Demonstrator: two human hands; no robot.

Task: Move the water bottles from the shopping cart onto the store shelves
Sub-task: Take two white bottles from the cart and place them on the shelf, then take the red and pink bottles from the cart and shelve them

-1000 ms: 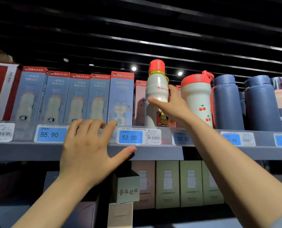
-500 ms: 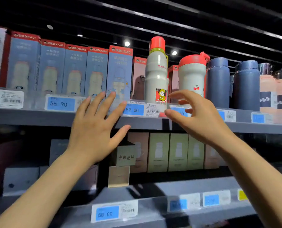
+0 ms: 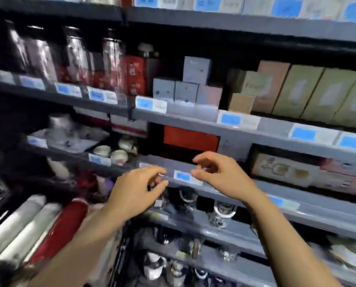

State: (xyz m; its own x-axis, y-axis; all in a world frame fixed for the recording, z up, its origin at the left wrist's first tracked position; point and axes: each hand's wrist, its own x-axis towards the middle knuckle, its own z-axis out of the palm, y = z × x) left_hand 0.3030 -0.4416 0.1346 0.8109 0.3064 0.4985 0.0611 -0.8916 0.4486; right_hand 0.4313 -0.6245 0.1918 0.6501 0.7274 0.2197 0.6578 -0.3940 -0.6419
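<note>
Grey metal shelves (image 3: 193, 123) fill the blurred view, tilted, with blue price tags (image 3: 231, 119) along their front edges. Both hands hang in front of the shelf edge near the middle of the view, close together but apart. The left hand (image 3: 135, 193) has its fingers loosely curled and holds nothing that can be made out; the right hand (image 3: 220, 175) also has its fingers loosely bent, thumb near forefinger, and nothing shows between them.

Water bottles (image 3: 34, 226) lie on their sides at the lower left corner of the view, white ones beside a dark red one, below and to the left of the left hand, well apart from it and farther still from the right hand. Whether they rest in the shopping cart cannot be told through the blur. Olive and beige boxes (image 3: 297, 92) stand on an upper shelf at the right, and small grey boxes (image 3: 185, 90) sit stacked near its middle.
</note>
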